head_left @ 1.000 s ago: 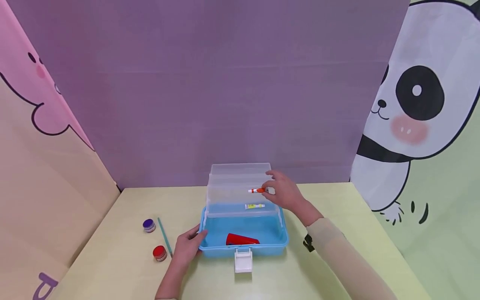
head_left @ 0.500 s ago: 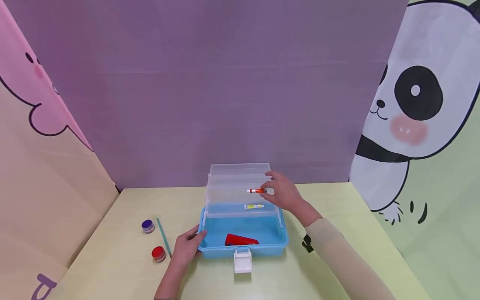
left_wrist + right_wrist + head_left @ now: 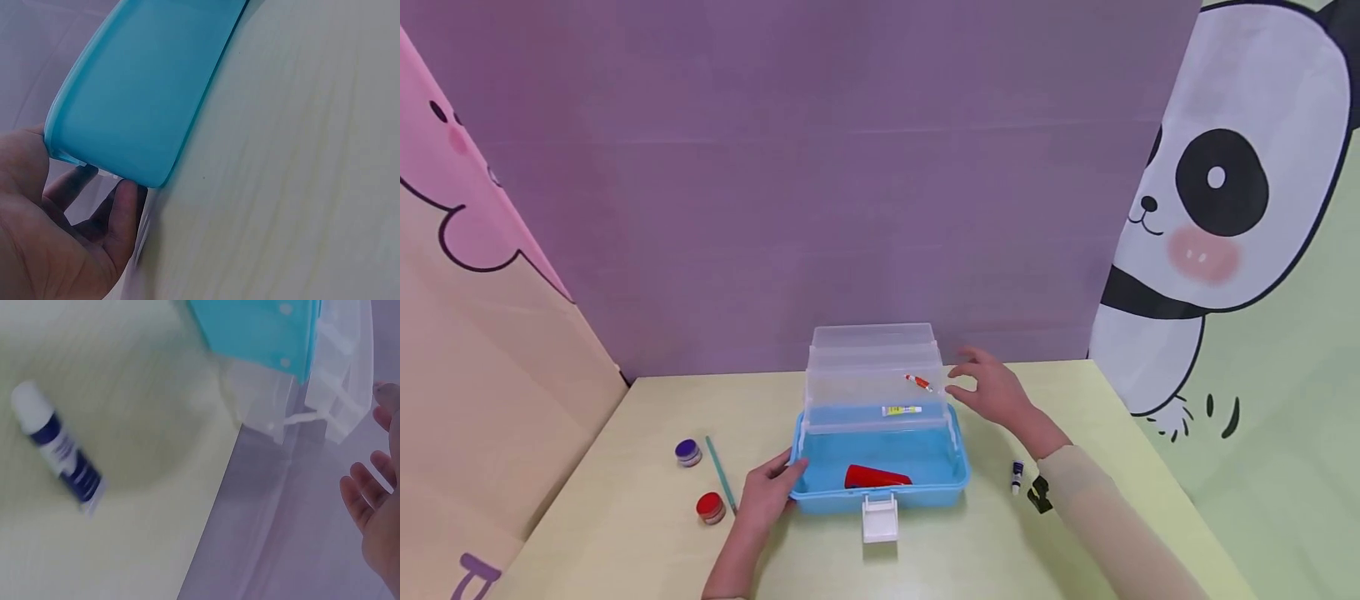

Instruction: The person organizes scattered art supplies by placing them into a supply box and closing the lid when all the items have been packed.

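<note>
Here, farther from the bench's (image 3: 1120,492) far edge than the right hand's (image 3: 996,393) parted, empty fingers, the blue tube (image 3: 1017,477) lies nearly end-on; the left hand (image 3: 765,496) grips the box (image 3: 928,498).

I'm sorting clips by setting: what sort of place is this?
Probably a children's craft corner, perhaps staged for recording: there's a big cartoon panda on the right, and a pale table with a blue box and small tubes.
</note>
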Demonstrator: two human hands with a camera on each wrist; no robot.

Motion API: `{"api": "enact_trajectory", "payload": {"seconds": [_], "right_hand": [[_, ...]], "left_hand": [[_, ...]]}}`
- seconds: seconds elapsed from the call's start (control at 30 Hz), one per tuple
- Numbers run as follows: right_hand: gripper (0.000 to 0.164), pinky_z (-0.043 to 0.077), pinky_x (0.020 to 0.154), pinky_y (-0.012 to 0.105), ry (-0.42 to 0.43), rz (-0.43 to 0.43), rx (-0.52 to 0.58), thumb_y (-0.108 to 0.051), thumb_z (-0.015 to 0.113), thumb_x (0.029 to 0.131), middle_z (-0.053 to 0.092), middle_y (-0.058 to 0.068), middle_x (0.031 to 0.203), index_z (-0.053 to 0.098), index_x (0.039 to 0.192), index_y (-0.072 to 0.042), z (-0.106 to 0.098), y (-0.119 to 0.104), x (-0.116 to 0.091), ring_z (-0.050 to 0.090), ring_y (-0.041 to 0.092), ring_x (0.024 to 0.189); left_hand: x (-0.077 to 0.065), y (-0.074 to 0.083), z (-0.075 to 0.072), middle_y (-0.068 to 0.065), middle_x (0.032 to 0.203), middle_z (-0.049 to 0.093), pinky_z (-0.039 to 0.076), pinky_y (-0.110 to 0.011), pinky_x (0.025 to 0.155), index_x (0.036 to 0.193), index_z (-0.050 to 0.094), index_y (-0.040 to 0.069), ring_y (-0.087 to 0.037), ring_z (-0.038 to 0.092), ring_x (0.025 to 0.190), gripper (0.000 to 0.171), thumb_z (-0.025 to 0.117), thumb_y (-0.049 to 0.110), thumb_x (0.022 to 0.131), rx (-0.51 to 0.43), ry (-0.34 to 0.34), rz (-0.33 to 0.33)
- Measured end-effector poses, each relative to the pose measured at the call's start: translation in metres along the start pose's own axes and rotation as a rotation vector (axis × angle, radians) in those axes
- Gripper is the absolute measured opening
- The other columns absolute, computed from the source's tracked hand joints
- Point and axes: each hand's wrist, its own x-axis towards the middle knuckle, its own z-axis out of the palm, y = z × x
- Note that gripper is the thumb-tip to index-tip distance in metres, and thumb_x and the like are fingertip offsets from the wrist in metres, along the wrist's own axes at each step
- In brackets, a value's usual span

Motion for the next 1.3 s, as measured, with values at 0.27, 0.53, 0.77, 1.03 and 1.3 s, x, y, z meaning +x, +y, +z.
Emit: {"api": "enact_trajectory", "payload": {"seconds": [0.27,0.53,0.77,1.03,1.3], "right_hand": [[0.019,0.053,0.08,0.047,0.008,-0.006,-0.022,-0.028,0.076,0.085,0.059,0.014,0.123,0.075,0.097,-0.013,-0.011,0.023,-0.026,0.056,0.034,0.112],[0.014,0.051,0.083,0.048,-0.02,0.0,-0.041,-0.021,0.076,0.084,0.061,0.015,0.118,0.075,0.094,-0.012,-0.012,0.046,-0.055,0.058,0.035,0.107],[0.012,0.05,0.086,0.049,-0.074,0.029,-0.034,-0.019,0.074,0.086,0.062,0.016,0.116,0.074,0.095,-0.01,-0.015,0.061,-0.076,0.059,0.035,0.108],[0.009,0.051,0.082,0.047,-0.155,0.035,-0.03,-0.015,0.072,0.087,0.063,0.014,0.112,0.074,0.095,-0.011,-0.02,0.065,-0.093,0.06,0.034,0.103],[0.011,0.051,0.083,0.047,-0.205,0.008,-0.017,-0.008,0.072,0.084,0.062,0.015,0.111,0.074,0.095,-0.01,-0.015,0.066,-0.108,0.06,0.035,0.102]], "left_hand": [[0.001,-0.002,-0.001,-0.025,0.13,0.054,0.055,-0.031,0.071,0.144,0.047,0.007,-0.029,0.059,0.099,0.066,0.065,0.042,0.092,0.001,-0.008,-0.001],[0.0,-0.002,-0.002,-0.027,0.131,0.053,0.056,-0.032,0.073,0.144,0.046,0.006,-0.032,0.059,0.102,0.065,0.065,0.041,0.092,0.006,-0.015,0.003],[0.001,-0.002,-0.001,-0.027,0.131,0.053,0.055,-0.031,0.071,0.144,0.047,0.006,-0.029,0.06,0.099,0.064,0.065,0.041,0.093,0.001,-0.016,0.01],[0.001,-0.002,-0.001,-0.027,0.134,0.052,0.055,-0.03,0.07,0.144,0.047,0.005,-0.028,0.06,0.097,0.063,0.064,0.037,0.093,-0.004,-0.008,0.013],[0.001,-0.002,-0.002,-0.026,0.132,0.053,0.055,-0.032,0.072,0.144,0.047,0.008,-0.029,0.06,0.098,0.063,0.065,0.04,0.093,-0.002,-0.019,0.007]]}}
